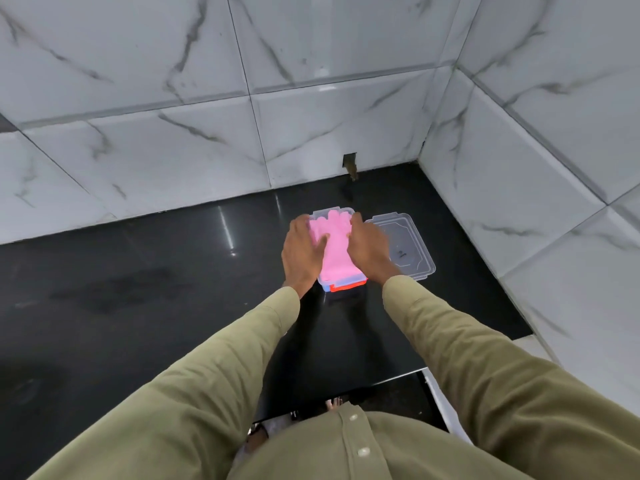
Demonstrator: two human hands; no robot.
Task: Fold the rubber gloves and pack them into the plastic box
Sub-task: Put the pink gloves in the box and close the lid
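One clear box (323,280) sits far back on the black surface (138,289), near the tiled wall (173,150) and corner, with open room at its left and front. One lid (408,247) lies just right of it. The pink glove (335,242) lies in the box over red and blue layers. Left hand (300,252) and right hand (369,245) press it, fingers straight.

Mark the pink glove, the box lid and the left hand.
pink glove (335,245): head view, its palm between the hands.
box lid (407,244): head view, its flat centre.
left hand (302,252): head view, its back.
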